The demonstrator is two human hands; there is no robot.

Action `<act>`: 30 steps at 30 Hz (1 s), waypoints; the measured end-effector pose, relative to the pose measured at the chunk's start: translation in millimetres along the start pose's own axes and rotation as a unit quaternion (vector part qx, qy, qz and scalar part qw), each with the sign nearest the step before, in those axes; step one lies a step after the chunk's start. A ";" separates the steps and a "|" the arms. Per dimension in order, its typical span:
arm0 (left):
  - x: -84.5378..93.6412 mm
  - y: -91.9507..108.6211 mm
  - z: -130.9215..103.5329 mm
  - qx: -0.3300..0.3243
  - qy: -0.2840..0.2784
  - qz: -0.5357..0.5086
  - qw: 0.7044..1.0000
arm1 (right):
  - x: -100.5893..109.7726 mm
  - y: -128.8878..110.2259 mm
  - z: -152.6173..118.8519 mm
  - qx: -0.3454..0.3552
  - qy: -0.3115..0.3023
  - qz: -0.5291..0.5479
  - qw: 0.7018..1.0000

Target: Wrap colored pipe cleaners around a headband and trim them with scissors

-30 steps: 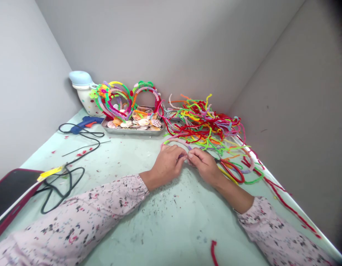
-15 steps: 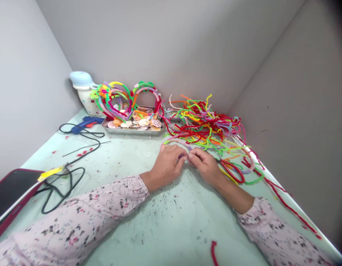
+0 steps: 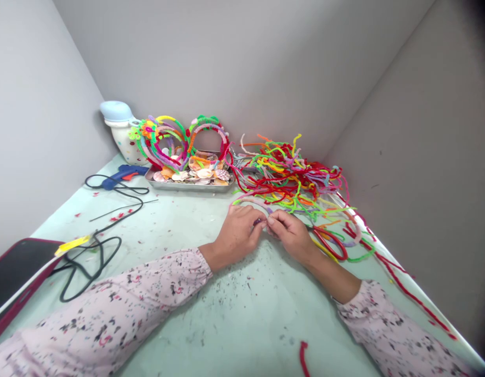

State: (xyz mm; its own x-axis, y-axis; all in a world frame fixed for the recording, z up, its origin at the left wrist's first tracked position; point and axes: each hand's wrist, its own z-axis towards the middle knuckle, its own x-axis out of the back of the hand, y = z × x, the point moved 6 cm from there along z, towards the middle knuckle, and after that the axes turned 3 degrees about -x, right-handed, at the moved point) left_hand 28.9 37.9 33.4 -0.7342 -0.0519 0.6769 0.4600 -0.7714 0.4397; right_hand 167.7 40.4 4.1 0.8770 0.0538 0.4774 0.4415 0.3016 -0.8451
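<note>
- Pinching pink-and-lilac fuzzy curved band (image 3: 253, 199), left hand (image 3: 237, 233) and right hand (image 3: 293, 236) nearly fingertip to fingertip; exact grip hidden.
- Band arcs just beyond the hands; loose pinch could let it unwind.
- Tangled multicoloured fuzzy-stem pile (image 3: 285, 170) beyond right hand might snag it.

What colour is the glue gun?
Blue, with a red-orange trigger; the head view shows the glue gun best.
</note>
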 end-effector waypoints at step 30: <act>-1.3 -0.2 -0.2 0.000 -0.007 0.007 1.000 | -3.9 6.0 0.3 -0.027 -0.034 0.066 0.997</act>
State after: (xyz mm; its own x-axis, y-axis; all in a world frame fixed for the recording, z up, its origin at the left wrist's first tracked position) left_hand 29.6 38.0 32.3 -0.7204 -0.0537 0.6915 0.4702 -0.7707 0.4301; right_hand 166.8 42.3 -2.8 0.9140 0.1541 0.3753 0.3349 0.2356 -0.9123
